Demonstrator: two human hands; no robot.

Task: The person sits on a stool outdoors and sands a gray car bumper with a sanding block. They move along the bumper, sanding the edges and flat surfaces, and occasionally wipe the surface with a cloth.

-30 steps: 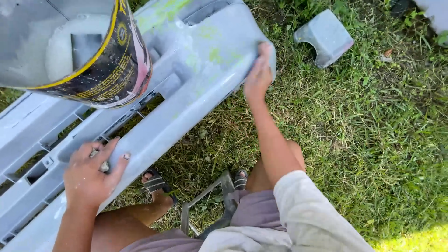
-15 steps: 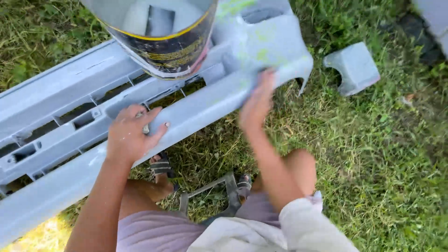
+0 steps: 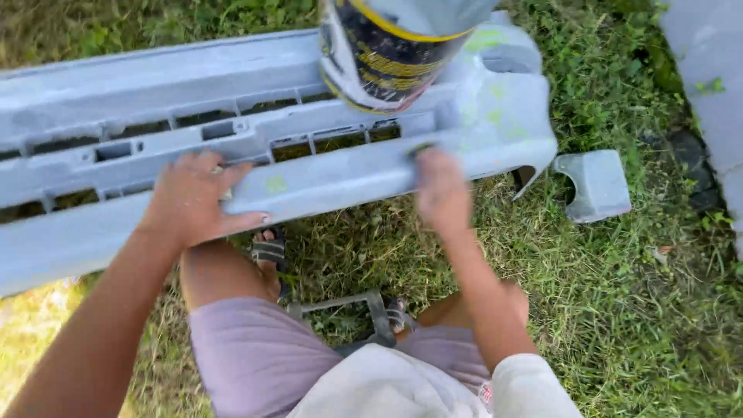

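A long grey car bumper (image 3: 325, 182) with slots and pale green patches lies across the grass. My left hand (image 3: 197, 197) rests flat on its lower strip, fingers spread. My right hand (image 3: 441, 190) is blurred. It presses on the same strip further right, with a small dark pad (image 3: 422, 149) showing at its fingertips. A black and yellow can (image 3: 387, 54) stands on the bumper just above my right hand.
A small grey plastic piece (image 3: 596, 184) lies on the grass right of the bumper's end. Another grey panel (image 3: 708, 85) fills the top right corner. My knees, sandalled feet and a low metal stool frame (image 3: 364, 310) are below the bumper.
My right hand has slid left along the bumper, from its outer end to under the can. My left hand stays pressed on the lower strip. The view has shifted.
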